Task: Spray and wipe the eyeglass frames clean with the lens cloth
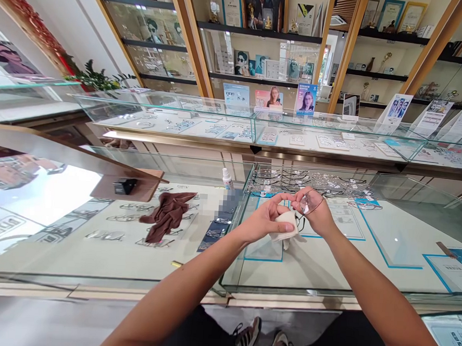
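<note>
Over the glass counter, my left hand (269,218) is closed around a white cloth (287,219), its thumb pressed on the near side. A pair of eyeglasses (310,203) is held up by my right hand (319,214); one round lens shows against the fingers. A dark temple end of the glasses curls out beside the cloth. Both hands are close together, with their fingertips nearly meeting. Whether the cloth touches the other lens is hidden by my left hand.
A crumpled brown cloth (168,215) and a white spray bottle (227,178) rest on the counter to the left. Rows of eyeglass frames (285,180) lie behind my hands. A wooden-edged mirror (37,197) stands far left. A second glass display case (202,124) runs behind.
</note>
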The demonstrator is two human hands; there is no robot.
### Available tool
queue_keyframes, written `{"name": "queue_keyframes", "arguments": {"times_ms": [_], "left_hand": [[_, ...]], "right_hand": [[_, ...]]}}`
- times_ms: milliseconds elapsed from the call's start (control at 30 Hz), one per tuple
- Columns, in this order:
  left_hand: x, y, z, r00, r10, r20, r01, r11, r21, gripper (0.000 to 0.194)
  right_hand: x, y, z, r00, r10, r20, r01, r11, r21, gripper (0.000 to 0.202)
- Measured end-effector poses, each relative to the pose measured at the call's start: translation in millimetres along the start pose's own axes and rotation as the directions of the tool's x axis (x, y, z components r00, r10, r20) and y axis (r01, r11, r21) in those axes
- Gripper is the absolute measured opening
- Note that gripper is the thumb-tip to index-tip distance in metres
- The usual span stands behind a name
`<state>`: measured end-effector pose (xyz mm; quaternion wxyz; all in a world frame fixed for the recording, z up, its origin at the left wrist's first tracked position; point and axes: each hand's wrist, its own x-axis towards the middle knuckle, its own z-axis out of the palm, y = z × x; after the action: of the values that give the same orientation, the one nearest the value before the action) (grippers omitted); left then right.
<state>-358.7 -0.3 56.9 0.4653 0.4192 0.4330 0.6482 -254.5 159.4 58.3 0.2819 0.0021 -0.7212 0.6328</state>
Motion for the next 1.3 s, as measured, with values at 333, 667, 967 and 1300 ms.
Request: {"name": "queue_keyframes", "arguments": {"times_ms": [333, 667, 967, 1300], "left_hand": [[6.0, -3.3, 4.5, 0.927, 0.096, -0.363, -0.088, 0.995, 0.038, 0.072], [4.6, -6.2, 5.6, 0.983, -0.007, -0.181, 0.033, 0.99, 0.139, 0.06], [6.0, -17.8, 15.5, 0.92, 0.185, -0.346, -0.105, 0.966, 0.237, 0.069], [4.3, -3.5, -1.0, 0.907, 0.28, -0.316, -0.139, 0.904, 0.404, 0.063]], "right_hand": [[-4.5, -1.3, 11.3, 0.987, 0.134, -0.085, -0.115, 0.972, 0.206, 0.034], [-7.8, 1.8, 17.1, 0.942, 0.336, -0.028, -0.298, 0.87, 0.392, 0.044], [-8.4, -0.8, 26.1, 0.971, 0.232, -0.049, -0.199, 0.91, 0.363, 0.039], [-6.1, -1.2, 13.0, 0.988, 0.114, -0.103, -0.106, 0.991, 0.084, 0.032]]}}
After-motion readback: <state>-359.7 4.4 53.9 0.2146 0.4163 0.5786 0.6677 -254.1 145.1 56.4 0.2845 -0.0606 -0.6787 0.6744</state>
